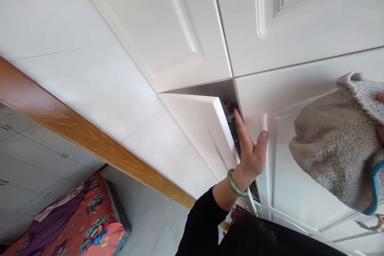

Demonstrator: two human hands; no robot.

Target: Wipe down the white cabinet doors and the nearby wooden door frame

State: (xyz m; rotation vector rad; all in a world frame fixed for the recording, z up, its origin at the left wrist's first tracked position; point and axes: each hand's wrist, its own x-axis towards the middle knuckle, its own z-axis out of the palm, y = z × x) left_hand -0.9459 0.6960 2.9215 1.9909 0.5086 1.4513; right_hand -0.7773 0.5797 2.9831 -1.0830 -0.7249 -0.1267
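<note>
A white cabinet door [204,122] stands ajar, with small items I cannot make out inside the dark gap [227,114]. My left hand [250,152], wearing a green bangle [235,186], is at the door's free edge; its fingers are stretched out and the thumb sticks out apart. Whether it touches the door I cannot tell. At the right edge of the view, my right hand [381,133] shows only as fingertips, gripping a grey-brown fluffy cloth [333,144] with a blue trim. The cloth hangs in front of a closed white door [282,88].
More closed white doors [315,44] lie above, and a metal handle [372,224] sits at lower right. White wall tiles [120,84] and a wooden door frame [99,140] run along the left. Beyond is a bed [99,224] with a flowered red cover.
</note>
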